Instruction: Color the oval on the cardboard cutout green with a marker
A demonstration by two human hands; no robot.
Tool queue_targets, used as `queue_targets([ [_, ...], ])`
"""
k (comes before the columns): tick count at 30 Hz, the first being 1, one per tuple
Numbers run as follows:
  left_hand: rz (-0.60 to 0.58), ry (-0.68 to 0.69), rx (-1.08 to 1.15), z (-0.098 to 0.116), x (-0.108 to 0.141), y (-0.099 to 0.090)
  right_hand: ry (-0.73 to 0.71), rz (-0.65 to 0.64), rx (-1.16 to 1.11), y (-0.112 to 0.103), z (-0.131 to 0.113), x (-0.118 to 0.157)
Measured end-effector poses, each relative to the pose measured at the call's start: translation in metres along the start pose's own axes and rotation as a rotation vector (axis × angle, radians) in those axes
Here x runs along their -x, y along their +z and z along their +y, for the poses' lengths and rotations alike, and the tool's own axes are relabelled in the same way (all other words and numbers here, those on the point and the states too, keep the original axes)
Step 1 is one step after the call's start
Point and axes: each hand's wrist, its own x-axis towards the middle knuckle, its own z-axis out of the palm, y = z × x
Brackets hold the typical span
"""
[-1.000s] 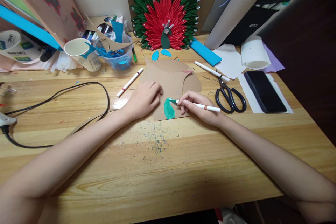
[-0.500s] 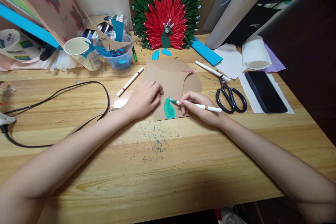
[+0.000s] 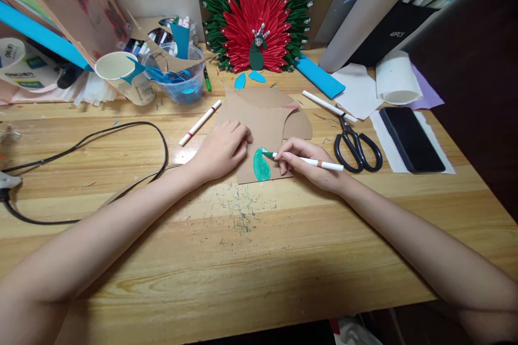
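A green marker (image 3: 307, 161) with a white barrel is pinched in my right hand (image 3: 298, 164). Its green tip touches the upper part of a small curved shape (image 3: 261, 166), filled mostly in green with a pale patch near the top. Under that shape lies a sheet of brown cardboard (image 3: 263, 118), with a rounded cut piece (image 3: 298, 123) at its right side. My left hand (image 3: 226, 148) rests on the cardboard's left part, its fingers curled into a loose fist. The undersides of those fingers are hidden.
Scissors (image 3: 356, 145) and a phone (image 3: 411, 139) lie to the right. Two white markers, one left (image 3: 200, 123) and one right (image 3: 328, 105), flank the cardboard. Behind stand a red-and-green peacock craft (image 3: 259, 21), a paper cup (image 3: 125, 78) and a plastic tub (image 3: 184, 83). A black cable (image 3: 165, 143) loops left.
The camera view has shifted slightly. The marker tip stays near the top of the green shape, with only a tiny movement. My left hand keeps its place on the cardboard.
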Motion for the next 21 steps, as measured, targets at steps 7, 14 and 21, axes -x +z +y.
queue_targets([
  [7,0.012,0.009,0.016,-0.0012,-0.0001,0.002,0.007,0.012,0.008,0.0,0.0002,-0.0003],
  [14,0.009,0.004,0.02,-0.001,0.0001,0.0018,0.012,0.015,0.016,0.0001,-0.0002,0.0002],
  [21,0.013,0.01,0.025,-0.0018,-0.0001,0.0023,0.004,0.022,0.03,-0.0002,0.0015,0.0],
])
